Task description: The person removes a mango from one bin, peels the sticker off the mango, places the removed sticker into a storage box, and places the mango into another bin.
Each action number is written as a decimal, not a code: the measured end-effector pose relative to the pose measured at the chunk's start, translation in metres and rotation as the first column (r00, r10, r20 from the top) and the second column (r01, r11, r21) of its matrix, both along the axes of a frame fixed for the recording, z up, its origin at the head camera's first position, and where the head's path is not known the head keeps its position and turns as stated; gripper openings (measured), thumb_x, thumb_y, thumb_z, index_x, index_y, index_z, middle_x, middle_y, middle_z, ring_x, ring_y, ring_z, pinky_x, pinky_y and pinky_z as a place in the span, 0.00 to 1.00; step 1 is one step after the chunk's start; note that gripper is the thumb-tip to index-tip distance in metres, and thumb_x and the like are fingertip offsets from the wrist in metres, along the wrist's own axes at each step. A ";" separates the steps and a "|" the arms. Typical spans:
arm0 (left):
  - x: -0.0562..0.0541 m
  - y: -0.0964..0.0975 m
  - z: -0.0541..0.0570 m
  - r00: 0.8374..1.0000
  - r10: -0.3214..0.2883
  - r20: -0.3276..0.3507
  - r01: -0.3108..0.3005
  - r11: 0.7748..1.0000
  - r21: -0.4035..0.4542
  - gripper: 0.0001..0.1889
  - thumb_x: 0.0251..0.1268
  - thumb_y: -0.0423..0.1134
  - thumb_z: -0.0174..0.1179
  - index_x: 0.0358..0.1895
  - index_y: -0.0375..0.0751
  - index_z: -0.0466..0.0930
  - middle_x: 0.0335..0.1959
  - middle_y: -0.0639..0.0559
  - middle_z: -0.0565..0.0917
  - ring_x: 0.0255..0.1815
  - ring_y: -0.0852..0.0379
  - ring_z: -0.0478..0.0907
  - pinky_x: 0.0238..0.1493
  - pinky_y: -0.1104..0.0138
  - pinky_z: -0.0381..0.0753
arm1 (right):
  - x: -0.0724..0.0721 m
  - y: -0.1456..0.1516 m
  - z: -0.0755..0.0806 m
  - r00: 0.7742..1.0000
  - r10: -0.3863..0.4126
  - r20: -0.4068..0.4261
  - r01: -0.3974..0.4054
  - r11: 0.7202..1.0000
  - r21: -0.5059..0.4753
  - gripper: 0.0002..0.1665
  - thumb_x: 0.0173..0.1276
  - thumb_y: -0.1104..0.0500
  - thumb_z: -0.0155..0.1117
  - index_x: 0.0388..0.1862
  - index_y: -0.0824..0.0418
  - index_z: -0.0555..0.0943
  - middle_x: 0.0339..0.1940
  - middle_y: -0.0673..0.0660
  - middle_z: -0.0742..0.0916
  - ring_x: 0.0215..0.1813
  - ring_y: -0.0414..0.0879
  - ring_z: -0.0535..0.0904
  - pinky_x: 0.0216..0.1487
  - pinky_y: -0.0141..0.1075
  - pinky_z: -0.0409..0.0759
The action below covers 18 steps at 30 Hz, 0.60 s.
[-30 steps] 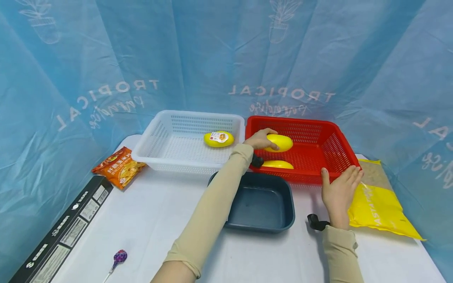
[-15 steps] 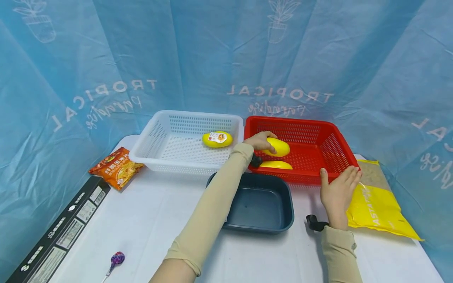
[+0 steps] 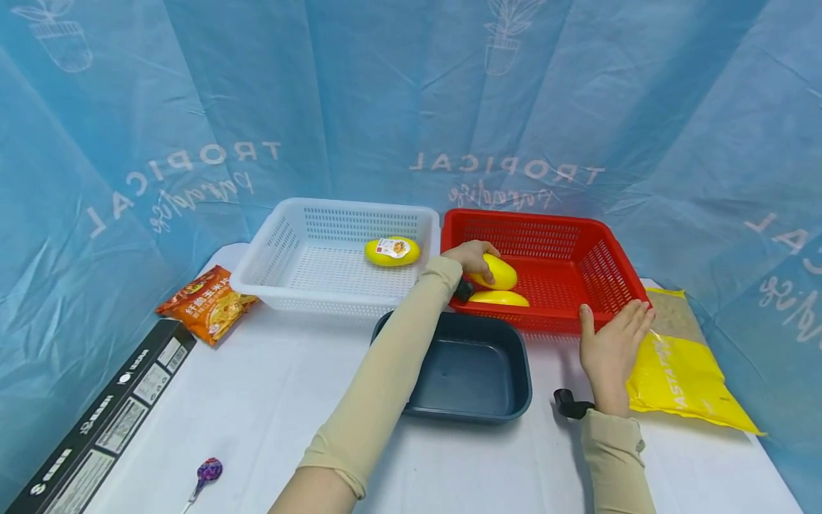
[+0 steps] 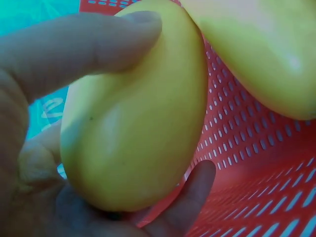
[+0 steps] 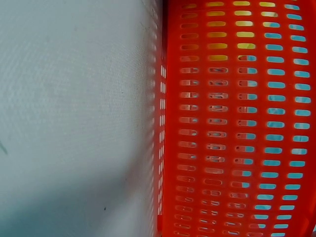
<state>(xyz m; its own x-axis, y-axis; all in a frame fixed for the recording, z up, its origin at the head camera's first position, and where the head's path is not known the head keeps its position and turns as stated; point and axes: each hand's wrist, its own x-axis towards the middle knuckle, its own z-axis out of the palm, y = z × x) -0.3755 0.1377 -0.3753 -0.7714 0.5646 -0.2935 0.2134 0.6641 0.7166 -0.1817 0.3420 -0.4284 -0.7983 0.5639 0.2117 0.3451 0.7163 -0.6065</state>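
Observation:
In the red basket (image 3: 559, 325), my left hand (image 3: 473, 257) grips a smooth yellow mango (image 3: 501, 274), close over a second yellow mango (image 3: 499, 298) near the front wall. The left wrist view shows my thumb (image 4: 98, 47) across the held mango (image 4: 133, 118) and fingers around its far side; the other mango (image 4: 266, 54) is beside it. My right hand (image 3: 613, 350) has its fingers extended and lies at the red basket's front right corner. The right wrist view shows only the basket's slotted wall (image 5: 202, 118), with yellow behind its upper slots.
A white basket (image 3: 270, 289) with a labelled mango (image 3: 392, 251) stands left of the red one. In front is a dark blue tub (image 3: 462, 414), partly under my left forearm. An orange snack bag (image 3: 208, 303), long black box (image 3: 105, 421), lollipop (image 3: 209, 470) and yellow bag (image 3: 687, 378) lie around.
My left hand has lowered the held mango and brought it left, closer to the one lying in the red basket. My right hand stays at the basket's corner. The head view has shifted slightly.

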 end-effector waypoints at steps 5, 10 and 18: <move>0.005 -0.001 0.002 1.000 0.015 0.001 -0.015 1.000 -0.023 0.32 0.57 0.32 0.67 0.66 0.48 0.70 0.62 0.48 0.73 0.55 0.50 0.70 0.58 0.61 0.77 | 0.000 0.000 0.000 1.000 -0.002 0.000 0.002 1.000 0.003 0.56 0.73 0.35 0.42 0.76 0.69 0.29 0.79 0.67 0.35 0.80 0.62 0.27 0.78 0.57 0.39; 0.015 -0.003 0.011 0.999 0.042 0.019 -0.041 0.998 -0.038 0.29 0.59 0.30 0.64 0.65 0.49 0.72 0.60 0.48 0.74 0.54 0.51 0.70 0.57 0.62 0.77 | 0.000 -0.002 0.000 1.000 -0.003 0.000 0.003 1.000 -0.012 0.56 0.73 0.34 0.42 0.76 0.69 0.29 0.79 0.66 0.35 0.80 0.61 0.27 0.77 0.58 0.42; 0.009 0.002 0.008 0.999 0.051 0.020 -0.049 0.996 -0.079 0.28 0.58 0.31 0.66 0.63 0.53 0.74 0.61 0.49 0.74 0.54 0.51 0.71 0.55 0.63 0.79 | 0.000 0.000 0.000 1.000 -0.008 0.001 0.008 1.000 -0.019 0.56 0.72 0.34 0.42 0.77 0.67 0.28 0.80 0.64 0.35 0.80 0.60 0.26 0.77 0.59 0.45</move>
<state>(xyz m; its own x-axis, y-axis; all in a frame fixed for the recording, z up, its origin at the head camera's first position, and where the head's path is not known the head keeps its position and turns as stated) -0.3661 0.1392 -0.3677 -0.7911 0.5001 -0.3523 0.1636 0.7279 0.6659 -0.1818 0.3419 -0.4289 -0.7942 0.5739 0.1999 0.3513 0.7020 -0.6195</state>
